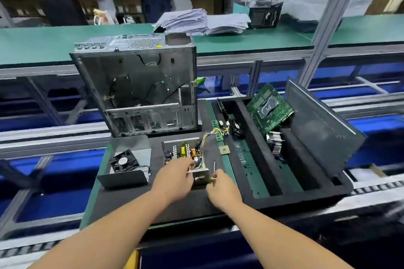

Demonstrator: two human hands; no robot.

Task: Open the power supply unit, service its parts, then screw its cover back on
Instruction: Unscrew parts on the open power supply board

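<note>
Open PSU (185,155) lies dead ahead, long axis running away from the hands.
Left hand (175,179) pinches its near wall; right hand (220,188) pinches a yellow wire (213,178) — both equally near.

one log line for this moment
stage: psu open | cover off, left | left hand grips psu wall | right hand pinches yellow wire

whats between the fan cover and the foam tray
In the head view, the opened power supply sits between the fan cover and foam tray, both hands on its near end.
</note>
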